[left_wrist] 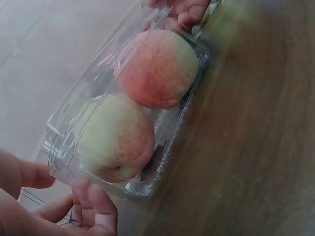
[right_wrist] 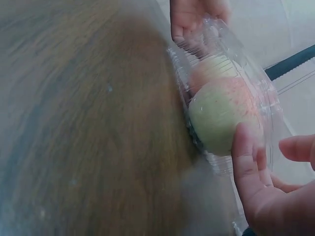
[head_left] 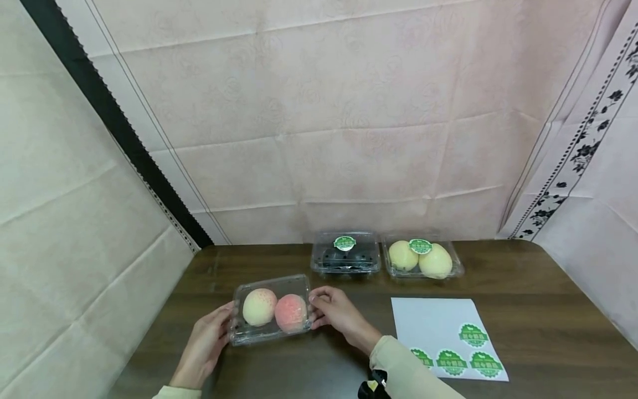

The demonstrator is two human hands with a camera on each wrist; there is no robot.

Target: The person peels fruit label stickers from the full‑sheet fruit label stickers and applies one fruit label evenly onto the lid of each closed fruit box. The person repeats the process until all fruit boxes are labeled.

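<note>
A clear plastic clamshell box (head_left: 271, 334) is held between both hands at the left-centre of the table. Inside it are two peaches, one pale yellow with a pink blush (head_left: 260, 307) and one pinker (head_left: 291, 313). My left hand (head_left: 204, 344) grips the box's left end, fingers at its lower corner in the left wrist view. At the opposite end, my right hand (head_left: 341, 317) holds the right edge, thumb on the near side. The box's lid is down over the fruit; whether it is latched I cannot tell. No green label shows on this box.
Along the back stand a clear box of dark fruit (head_left: 345, 256) and another with two pale yellow fruits (head_left: 435, 261), each with a green label on its lid. On the right lies a white sheet (head_left: 423, 321) bearing several green stickers (head_left: 451, 362). Cloth walls enclose the table.
</note>
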